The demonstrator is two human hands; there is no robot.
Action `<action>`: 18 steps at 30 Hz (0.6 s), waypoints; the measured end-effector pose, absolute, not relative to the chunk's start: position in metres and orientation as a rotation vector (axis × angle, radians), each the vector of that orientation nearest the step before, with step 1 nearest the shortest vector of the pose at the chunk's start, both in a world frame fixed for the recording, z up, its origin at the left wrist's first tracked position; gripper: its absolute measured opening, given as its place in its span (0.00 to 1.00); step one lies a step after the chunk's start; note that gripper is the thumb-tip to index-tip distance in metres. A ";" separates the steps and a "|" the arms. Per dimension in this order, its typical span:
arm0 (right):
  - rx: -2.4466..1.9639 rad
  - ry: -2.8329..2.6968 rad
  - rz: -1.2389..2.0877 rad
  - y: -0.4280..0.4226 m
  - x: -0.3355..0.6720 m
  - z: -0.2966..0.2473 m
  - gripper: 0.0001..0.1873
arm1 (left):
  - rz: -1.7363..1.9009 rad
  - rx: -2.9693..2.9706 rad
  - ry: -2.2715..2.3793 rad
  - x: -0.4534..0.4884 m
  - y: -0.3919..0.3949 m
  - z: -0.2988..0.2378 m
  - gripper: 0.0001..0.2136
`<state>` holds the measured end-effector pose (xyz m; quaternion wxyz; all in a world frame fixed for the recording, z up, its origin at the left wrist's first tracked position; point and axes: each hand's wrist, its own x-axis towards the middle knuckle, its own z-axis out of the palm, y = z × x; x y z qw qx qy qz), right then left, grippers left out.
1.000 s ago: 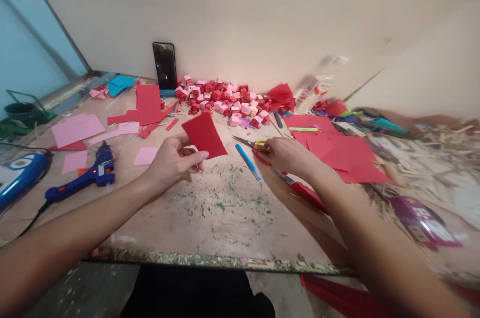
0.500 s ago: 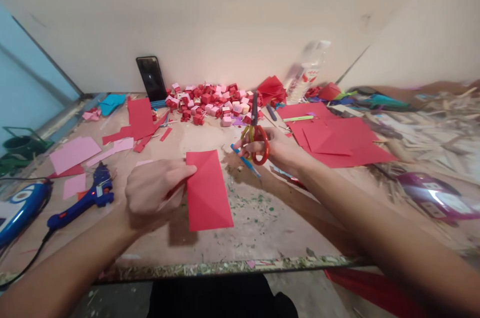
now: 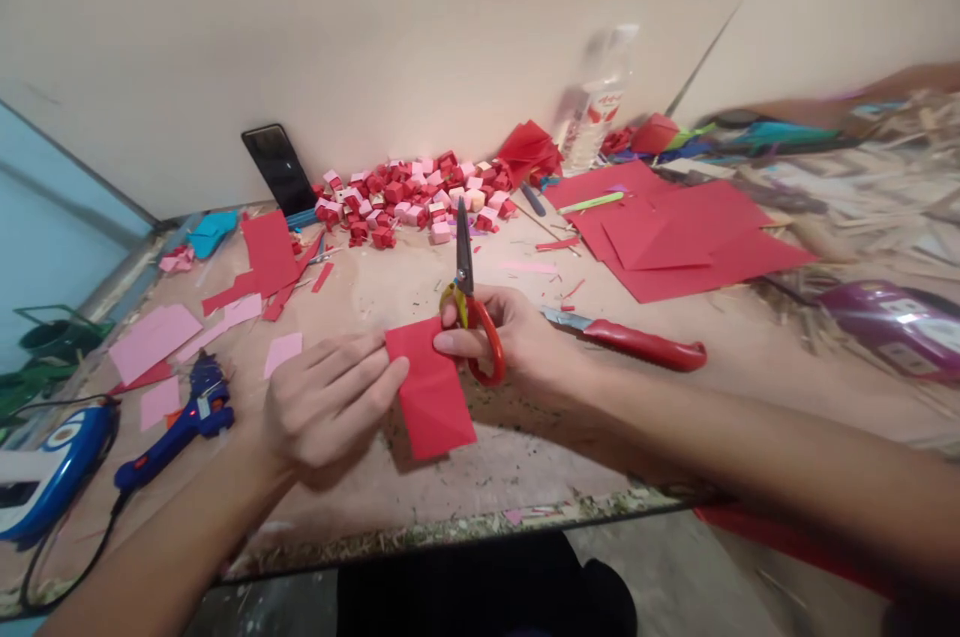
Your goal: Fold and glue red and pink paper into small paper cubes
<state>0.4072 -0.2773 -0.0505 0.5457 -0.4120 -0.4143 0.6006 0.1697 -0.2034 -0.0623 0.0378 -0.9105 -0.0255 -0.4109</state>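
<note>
A red rectangular piece of paper (image 3: 435,407) with faint creases hangs over the front middle of the table. My left hand (image 3: 334,402) pinches its upper left edge between thumb and fingers. On the other side, my right hand (image 3: 506,332) carries scissors (image 3: 491,342) with a red and yellow handle, their dark blades together and pointing away. The right thumb and fingertips also grip the paper's upper right edge. A red-handled knife (image 3: 645,344) lies beyond my right forearm.
Small red and pink paper cubes (image 3: 405,202) are heaped against the wall, beside a leaning phone (image 3: 279,167) and a plastic bottle (image 3: 596,107). Red sheets (image 3: 675,237) lie at right. A blue glue gun (image 3: 180,422) and pink paper scraps (image 3: 154,342) are at left.
My right hand has moved left with the scissors and now grips the paper too. The blue pen-like stick near that hand is no longer visible. More of the knife shows.
</note>
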 end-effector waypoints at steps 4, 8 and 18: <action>-0.987 -1.092 1.265 -0.278 0.407 -0.049 0.21 | -1.499 -2.829 -0.309 0.178 -0.210 -0.063 0.20; -0.947 -1.186 1.184 -0.280 0.404 -0.052 0.18 | -2.029 -3.267 -1.173 0.189 -0.220 -0.067 0.11; -1.021 -1.223 1.194 -0.289 0.398 -0.054 0.18 | -2.099 -3.324 -1.871 0.196 -0.228 -0.065 0.09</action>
